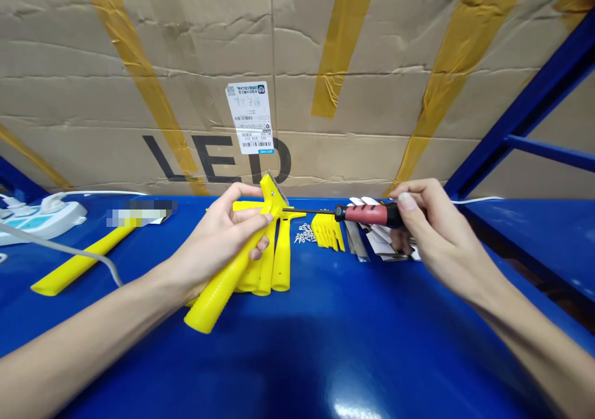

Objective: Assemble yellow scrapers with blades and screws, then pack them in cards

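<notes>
My left hand is closed around a yellow scraper, its handle slanting down toward me and its head with a blade and a screw tilted up. In my right hand is a screwdriver with a red and black handle, held level. Its dark shaft points left, and the tip meets the scraper's head near the neck. Whether the tip sits in a screw I cannot tell. Behind the held scraper lie several yellow scraper handles. A heap of small screws is beside them.
Small yellow plates stand in a row right of the screws, then flat blades and white pieces. At left are another yellow scraper, a white power strip and a cable. A large cardboard box backs the blue shelf.
</notes>
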The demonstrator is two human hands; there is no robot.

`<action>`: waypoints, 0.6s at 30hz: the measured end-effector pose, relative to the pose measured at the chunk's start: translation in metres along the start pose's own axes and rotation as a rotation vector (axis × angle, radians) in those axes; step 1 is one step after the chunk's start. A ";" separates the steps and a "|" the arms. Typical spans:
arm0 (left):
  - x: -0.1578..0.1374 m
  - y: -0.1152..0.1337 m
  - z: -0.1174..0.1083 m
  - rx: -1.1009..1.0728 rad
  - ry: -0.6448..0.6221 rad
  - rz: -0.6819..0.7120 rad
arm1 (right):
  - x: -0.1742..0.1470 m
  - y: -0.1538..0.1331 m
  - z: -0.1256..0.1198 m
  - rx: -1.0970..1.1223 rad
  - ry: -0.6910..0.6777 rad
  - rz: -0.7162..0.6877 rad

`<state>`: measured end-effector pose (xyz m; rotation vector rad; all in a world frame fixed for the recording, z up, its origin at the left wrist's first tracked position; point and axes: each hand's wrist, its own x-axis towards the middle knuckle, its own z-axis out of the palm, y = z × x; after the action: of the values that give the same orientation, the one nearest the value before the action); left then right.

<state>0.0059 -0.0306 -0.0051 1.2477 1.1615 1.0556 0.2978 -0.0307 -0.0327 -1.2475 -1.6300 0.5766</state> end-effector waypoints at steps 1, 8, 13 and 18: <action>0.000 0.000 0.000 0.003 0.004 0.002 | 0.000 -0.001 -0.001 0.060 -0.052 -0.016; -0.001 -0.001 0.000 0.027 0.003 0.007 | -0.001 0.001 0.000 -0.067 0.034 0.003; -0.003 0.001 0.000 0.038 0.015 -0.004 | -0.003 -0.005 -0.004 0.137 -0.142 -0.008; -0.003 0.002 0.002 0.034 0.014 -0.027 | -0.001 -0.004 0.003 0.123 -0.010 0.001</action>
<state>0.0079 -0.0341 -0.0031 1.2497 1.2082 1.0300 0.2937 -0.0328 -0.0313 -1.1567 -1.5779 0.6751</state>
